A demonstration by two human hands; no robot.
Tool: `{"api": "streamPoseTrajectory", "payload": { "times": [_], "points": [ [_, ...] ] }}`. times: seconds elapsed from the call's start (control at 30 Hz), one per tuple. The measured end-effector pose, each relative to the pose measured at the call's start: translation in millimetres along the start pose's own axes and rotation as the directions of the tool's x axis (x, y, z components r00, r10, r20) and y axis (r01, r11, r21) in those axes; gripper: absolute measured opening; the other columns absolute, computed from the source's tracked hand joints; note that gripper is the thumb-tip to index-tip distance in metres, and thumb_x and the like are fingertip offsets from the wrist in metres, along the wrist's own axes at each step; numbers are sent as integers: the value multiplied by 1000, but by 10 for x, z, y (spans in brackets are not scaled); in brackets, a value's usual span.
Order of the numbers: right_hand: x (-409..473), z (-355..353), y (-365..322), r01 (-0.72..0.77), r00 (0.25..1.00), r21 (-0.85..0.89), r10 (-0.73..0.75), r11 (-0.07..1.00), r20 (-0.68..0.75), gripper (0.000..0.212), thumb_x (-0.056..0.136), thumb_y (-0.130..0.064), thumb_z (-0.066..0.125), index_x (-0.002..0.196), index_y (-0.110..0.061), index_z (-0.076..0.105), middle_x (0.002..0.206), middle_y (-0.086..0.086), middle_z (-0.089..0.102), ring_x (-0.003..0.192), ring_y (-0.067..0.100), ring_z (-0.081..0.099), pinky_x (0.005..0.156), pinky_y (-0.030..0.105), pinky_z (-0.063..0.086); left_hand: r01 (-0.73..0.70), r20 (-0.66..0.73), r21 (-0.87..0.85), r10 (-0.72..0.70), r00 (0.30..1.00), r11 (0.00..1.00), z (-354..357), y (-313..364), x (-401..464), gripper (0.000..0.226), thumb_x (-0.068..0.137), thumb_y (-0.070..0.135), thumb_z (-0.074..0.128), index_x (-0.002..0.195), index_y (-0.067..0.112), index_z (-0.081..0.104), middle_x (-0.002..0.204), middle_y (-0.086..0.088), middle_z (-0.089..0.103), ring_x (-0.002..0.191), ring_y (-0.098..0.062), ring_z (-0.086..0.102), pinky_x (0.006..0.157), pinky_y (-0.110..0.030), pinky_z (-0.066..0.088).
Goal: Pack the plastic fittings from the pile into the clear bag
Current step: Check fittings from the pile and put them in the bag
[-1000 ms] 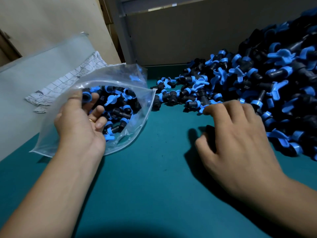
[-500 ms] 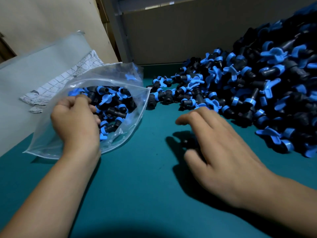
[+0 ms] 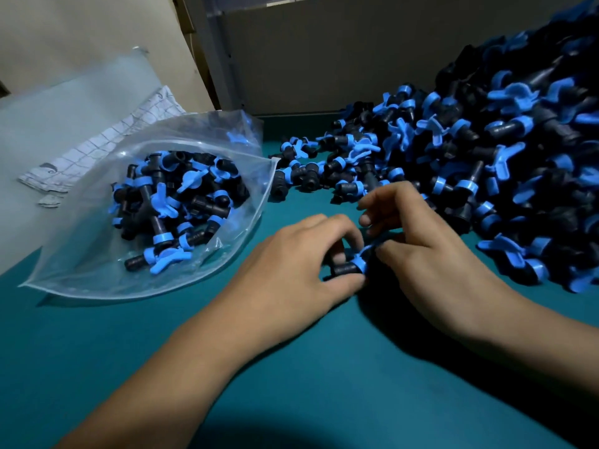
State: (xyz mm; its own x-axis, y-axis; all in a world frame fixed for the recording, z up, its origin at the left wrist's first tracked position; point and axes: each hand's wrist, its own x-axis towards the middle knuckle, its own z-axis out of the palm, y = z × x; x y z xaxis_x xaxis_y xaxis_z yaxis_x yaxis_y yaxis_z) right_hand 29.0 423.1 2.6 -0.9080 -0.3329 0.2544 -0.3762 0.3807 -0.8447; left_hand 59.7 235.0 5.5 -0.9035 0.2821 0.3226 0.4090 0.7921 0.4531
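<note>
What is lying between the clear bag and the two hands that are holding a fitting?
Nothing, in the head view: only bare teal tabletop separates the clear bag from the left hand and right hand gripping the fitting.

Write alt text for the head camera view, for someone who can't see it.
Both hands, left hand and right hand, hold one black-and-blue fitting over a teal table. A partly filled clear bag lies at left; the pile of fittings rises at right.

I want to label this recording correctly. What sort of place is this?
Probably a packing bench in a small workshop or factory: a large pile of fittings lies on a teal work table, beside a half-filled clear bag, with a partition wall behind.
</note>
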Motion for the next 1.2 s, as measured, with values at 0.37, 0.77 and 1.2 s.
{"api": "streamPoseTrajectory", "payload": {
  "times": [0.37, 0.77, 1.2],
  "points": [
    [40, 65, 73, 118, 987, -80, -125, 990, -97, 28, 89, -21, 78, 109, -35, 63, 115, -17, 63, 111, -8, 63, 96, 21, 52, 148, -168, -503, -265, 950, 851, -82, -95, 0, 19, 88, 28, 71, 105, 34, 70, 81, -19, 72, 49, -38, 62, 40, -37, 47],
    [20, 17, 20, 2, 990, 284, 37, 959, -133, 32, 105, -41, 58, 82, -20, 64, 72, 5, 73, 58, 20, 65, 63, 39, 50, 268, -15, -819, -487, 873, 507, -184, -26, 14, 39, 99, 39, 66, 66, 19, 67, 56, -8, 54, 47, -29, 63, 37, -22, 34],
    [-1, -36, 49, 189, 972, 302, -133, 934, -195, 30, 92, 8, 70, 94, -22, 68, 100, -3, 73, 87, 38, 65, 77, 54, 54, 18, -197, -787, -279, 940, 617, -216, -114, 37, 29, 73, -1, 72, 83, 26, 72, 93, -8, 62, 78, -23, 48, 71, -37, 41]
  ]
}}
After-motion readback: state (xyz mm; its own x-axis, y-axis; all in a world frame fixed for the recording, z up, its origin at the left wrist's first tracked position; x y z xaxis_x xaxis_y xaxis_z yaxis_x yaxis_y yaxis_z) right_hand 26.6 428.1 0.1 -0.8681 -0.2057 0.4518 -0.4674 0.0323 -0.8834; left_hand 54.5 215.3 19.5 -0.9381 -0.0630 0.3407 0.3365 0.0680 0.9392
